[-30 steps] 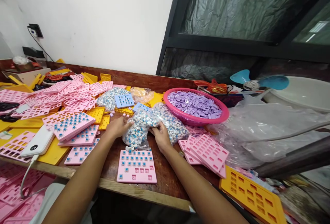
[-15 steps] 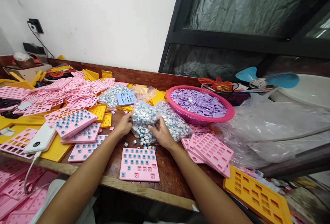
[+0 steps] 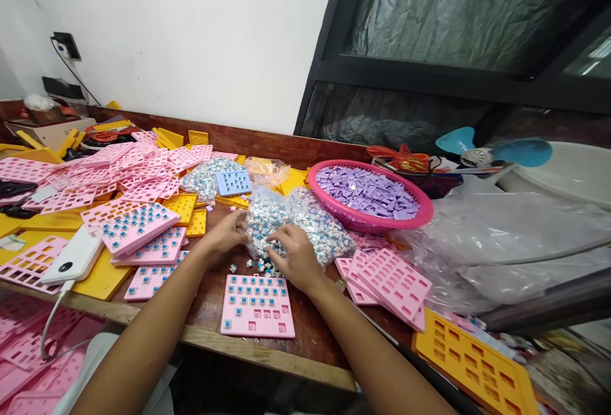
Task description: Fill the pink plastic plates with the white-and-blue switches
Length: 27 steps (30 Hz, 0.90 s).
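Observation:
A clear plastic bag (image 3: 270, 214) full of small white-and-blue keyboard switches lies at the middle of the table. My left hand (image 3: 228, 233) is closed at the bag's left side, fingers against the plastic. Over the front of the bag is my right hand (image 3: 296, 259), thumb and fingers apart and curved, touching the switches or plastic there. Several loose switches (image 3: 249, 263) lie just in front of the bag. Nearer me, a pink keyboard plate (image 3: 258, 305) lies flat, its upper rows filled with blue switches and several lower sockets bare.
Behind to the right stands a pink basket (image 3: 424, 214) of purple keycaps. Pink plates (image 3: 394, 278) and a yellow plate (image 3: 477, 358) lie at right. On the left are filled pink plates (image 3: 140, 227), a white power bank (image 3: 74, 256) with a cable, and a heap of pink panels (image 3: 138, 170).
My right hand has moved down from the bag's upper right side to its front, with the fingers spread. The bag's top has sunk and shifted slightly right; my left hand stays beside it.

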Tool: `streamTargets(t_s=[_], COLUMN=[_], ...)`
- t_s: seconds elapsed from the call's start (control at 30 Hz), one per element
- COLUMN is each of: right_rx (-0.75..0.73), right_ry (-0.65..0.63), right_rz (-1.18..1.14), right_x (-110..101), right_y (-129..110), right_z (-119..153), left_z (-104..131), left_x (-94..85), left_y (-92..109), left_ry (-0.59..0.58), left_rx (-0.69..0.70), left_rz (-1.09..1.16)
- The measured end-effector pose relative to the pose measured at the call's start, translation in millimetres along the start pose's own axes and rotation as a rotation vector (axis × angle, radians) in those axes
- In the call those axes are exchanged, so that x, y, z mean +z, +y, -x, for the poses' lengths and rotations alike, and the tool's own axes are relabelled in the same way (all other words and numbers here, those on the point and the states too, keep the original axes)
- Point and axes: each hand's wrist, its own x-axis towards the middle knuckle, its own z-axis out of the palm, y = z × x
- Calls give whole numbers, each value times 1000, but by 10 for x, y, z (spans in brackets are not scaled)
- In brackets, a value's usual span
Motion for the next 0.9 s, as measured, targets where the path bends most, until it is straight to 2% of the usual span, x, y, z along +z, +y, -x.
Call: streamTargets(t_s=[0.07,0.13,0.33,0.47,0.53,0.57,0.63,0.7,0.77,0.83,0.9], right_rx=[-41,-25,109,191,223,224,250,342,473,637,824], right_ry=[-111,-137,-76,10,64,76,110,209,336,430,394], right_rz=[25,45,-78,-216,-246,-248,-250,-251,-160,-44,84], right_x=[20,78,212,62,-143,-291,-675,-1138,-1605,-2016,-2341], right_y=[-36,-28,20,-73,-114,-133,-163,-142,-21,189,407], right_z=[3,12,4,-20,-26,-13,81,302,649,1078,1519], left_z=[-25,-48,-67,-7,6,11,38,89,137,158,156], left_x=[21,37,91,121,95,77,48,44,68,105,138], left_y=[-10,-18,-12,43,60,72,117,186,248,270,251], left_ry=[-23,-37,22,91,125,170,262,299,170,-70,-235], left_rx=[2,4,3,60,77,84,139,239,320,345,333], left_rz=[24,27,-120,-248,-341,-560,-937,-1094,-1055,-987,-972])
